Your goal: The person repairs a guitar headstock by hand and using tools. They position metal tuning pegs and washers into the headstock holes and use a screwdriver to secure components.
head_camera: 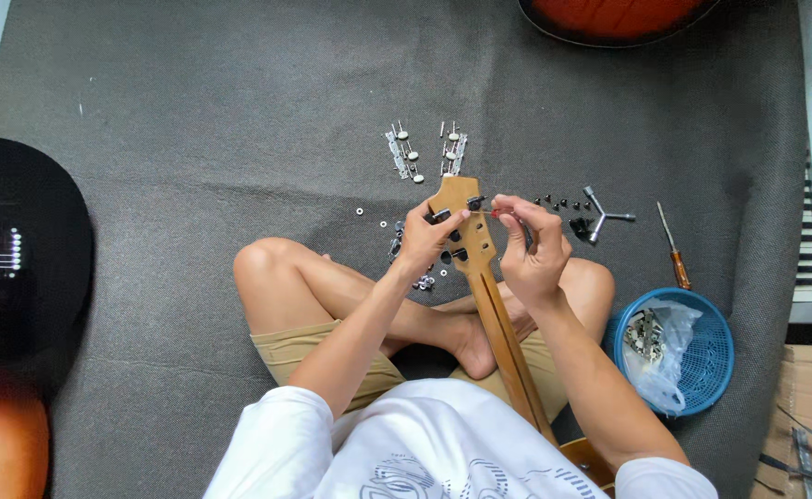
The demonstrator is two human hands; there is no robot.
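Steadying headstock with my left hand, fingers pinching a black tuner | right hand pinches small screwdriver, tip pointing 9 o'clock | neck axis 12–6 | both hands equally near

Guitar headstock, pale wood, back side up, pointing away from the seated person, its neck running down across the crossed legs. Black tuner pegs sit along its edges. A thin red-handled screwdriver lies level against its right edge.
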